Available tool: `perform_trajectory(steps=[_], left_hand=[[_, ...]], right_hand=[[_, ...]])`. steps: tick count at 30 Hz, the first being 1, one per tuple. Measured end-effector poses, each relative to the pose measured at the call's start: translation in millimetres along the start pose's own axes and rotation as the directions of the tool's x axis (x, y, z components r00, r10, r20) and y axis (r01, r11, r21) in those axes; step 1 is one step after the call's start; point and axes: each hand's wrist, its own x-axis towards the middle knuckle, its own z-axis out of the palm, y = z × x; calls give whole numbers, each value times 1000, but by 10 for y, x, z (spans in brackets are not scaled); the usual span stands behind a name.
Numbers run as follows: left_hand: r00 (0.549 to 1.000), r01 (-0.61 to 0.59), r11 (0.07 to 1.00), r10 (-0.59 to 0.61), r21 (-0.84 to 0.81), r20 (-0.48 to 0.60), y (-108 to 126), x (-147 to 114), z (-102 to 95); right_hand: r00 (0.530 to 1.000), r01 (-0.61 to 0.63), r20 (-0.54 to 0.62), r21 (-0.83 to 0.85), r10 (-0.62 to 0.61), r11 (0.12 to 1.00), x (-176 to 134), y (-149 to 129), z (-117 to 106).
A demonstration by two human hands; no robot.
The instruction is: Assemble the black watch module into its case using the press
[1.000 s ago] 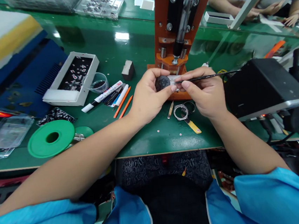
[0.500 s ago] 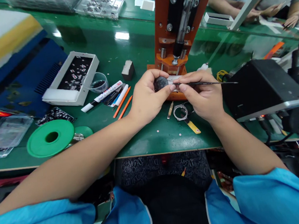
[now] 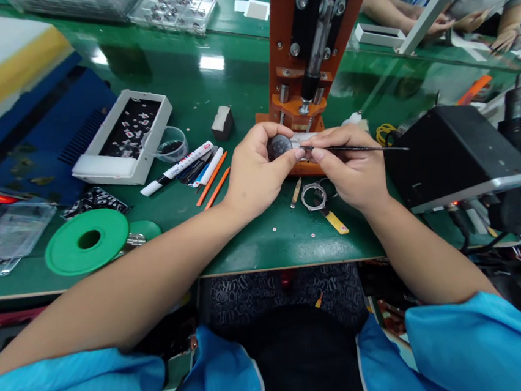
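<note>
The glossy green workbench [image 3: 233, 247] spans the frame, with the orange metal lever press [image 3: 278, 74] standing upright at upper centre-right. At frame centre, in front of the press base, the bare left hand [image 3: 254, 171] and bare right hand [image 3: 354, 165] are positioned close together, the right pinching the slender black rod [image 3: 366, 148] between thumb and fingers. The silver metal ring [image 3: 304, 198] lies on the workbench below them; the left thumb and fingers hold the dark-grey round disc [image 3: 278, 146].
</note>
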Motion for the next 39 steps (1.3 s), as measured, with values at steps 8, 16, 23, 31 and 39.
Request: perform_trajectory(steps=[8, 16, 23, 31, 39], left_hand=[[1000, -2, 1000, 2, -4, -14, 29, -10, 16], [1000, 20, 1000, -20, -16, -6, 16, -7, 14], [1000, 16, 1000, -16, 14, -9, 38, -12, 14], [1000, 18, 1000, -18, 2, -17, 34, -12, 23], [999, 34, 999, -34, -12, -21, 20, 3, 25]], right_hand=[[1000, -18, 1, 37, 18, 999, 11, -37, -17], [1000, 21, -1, 10, -21, 1000, 13, -38, 3], [1000, -13, -13, 9, 13, 1000, 10, -47, 3], [1000, 23, 12, -4, -23, 1000, 31, -37, -16], [1000, -16, -13, -35, 16, 999, 7, -49, 18]])
